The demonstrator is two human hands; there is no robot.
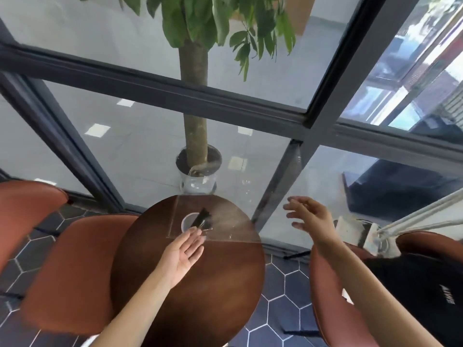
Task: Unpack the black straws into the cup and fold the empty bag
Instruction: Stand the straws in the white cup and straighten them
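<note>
While both hands (184, 251) (309, 216) spread open fingers, black straws (200, 219) upright in cup (186, 222), no readable writing

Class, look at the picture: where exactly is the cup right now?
In the head view the cup stands on the far part of the round table, just beyond the left hand, black straws sticking out.

A café-like seating corner: a small round wooden desk (190, 284) ringed by rust-coloured chairs (72, 271), dark hexagonal floor tiles (280, 284), a potted tree (195, 121), and floor-to-ceiling glass in dark frames (175, 93).
</note>
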